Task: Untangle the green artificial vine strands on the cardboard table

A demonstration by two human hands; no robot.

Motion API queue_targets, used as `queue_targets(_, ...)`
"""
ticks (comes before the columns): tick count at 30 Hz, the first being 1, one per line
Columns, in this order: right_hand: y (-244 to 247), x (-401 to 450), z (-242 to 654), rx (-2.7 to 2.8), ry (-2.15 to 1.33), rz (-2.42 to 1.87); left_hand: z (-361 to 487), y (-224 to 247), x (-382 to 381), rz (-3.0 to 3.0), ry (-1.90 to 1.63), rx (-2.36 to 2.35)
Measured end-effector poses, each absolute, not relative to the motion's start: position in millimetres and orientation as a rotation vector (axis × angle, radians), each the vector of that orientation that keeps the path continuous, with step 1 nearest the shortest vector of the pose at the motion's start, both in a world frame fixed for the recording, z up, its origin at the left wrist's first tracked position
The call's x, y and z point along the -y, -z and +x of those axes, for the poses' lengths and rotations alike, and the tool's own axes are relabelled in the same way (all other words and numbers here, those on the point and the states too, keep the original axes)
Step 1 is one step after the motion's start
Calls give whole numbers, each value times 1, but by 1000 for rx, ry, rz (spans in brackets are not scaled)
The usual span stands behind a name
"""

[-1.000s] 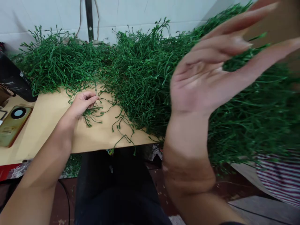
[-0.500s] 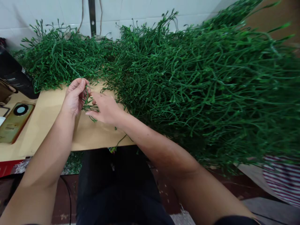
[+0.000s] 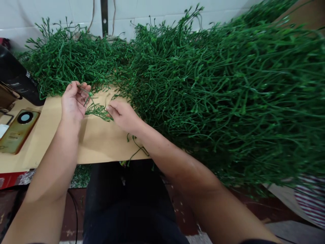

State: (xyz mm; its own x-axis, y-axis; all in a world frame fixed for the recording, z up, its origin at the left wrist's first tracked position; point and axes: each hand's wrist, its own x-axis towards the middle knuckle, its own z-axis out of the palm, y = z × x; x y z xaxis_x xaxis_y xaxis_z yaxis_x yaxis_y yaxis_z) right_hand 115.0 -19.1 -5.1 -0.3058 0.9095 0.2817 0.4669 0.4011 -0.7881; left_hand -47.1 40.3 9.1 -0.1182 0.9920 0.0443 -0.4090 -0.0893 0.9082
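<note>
My left hand [image 3: 75,101], palm turned up over the board, pinches a thin green plant stem [image 3: 84,90] between thumb and fingers. The stem slants down to the right and has a small branching tip. Just right of it, my right hand [image 3: 123,115] has thumb and fingertips pressed together. Whatever they hold is too small to make out. Between the hands, a small bunch of green stems [image 3: 98,111] reaches to the right fingertips; whether they grip it I cannot tell. A loose dark green stem [image 3: 138,147] lies by the board's front edge.
Large heaps of green stems [image 3: 215,91] fill the right side, with another pile [image 3: 73,61] along the wall. The tan board [image 3: 101,145] lies under my hands. At left are a phone [image 3: 19,132] and a black bottle [image 3: 19,79]. A striped cloth [image 3: 309,200] is lower right.
My hands have moved apart: the left slightly left with its fingers opened more toward me, the right slightly right with its fingers drawn together. More of the small bunch now shows between them.
</note>
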Motion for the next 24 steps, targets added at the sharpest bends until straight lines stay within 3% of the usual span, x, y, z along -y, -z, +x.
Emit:
queue_targets(4,11,13,119,1703,-927,-1185,-48,-13,-38,1005,-1464,-910)
queue_targets(12,9,2,122,1300,-1076,-1134,-26,-3,-20,1657,-863,-989)
queue_targets(24,5,4,127,1532,-1004,-1165,-28,1,-29,1675,-983,-1087)
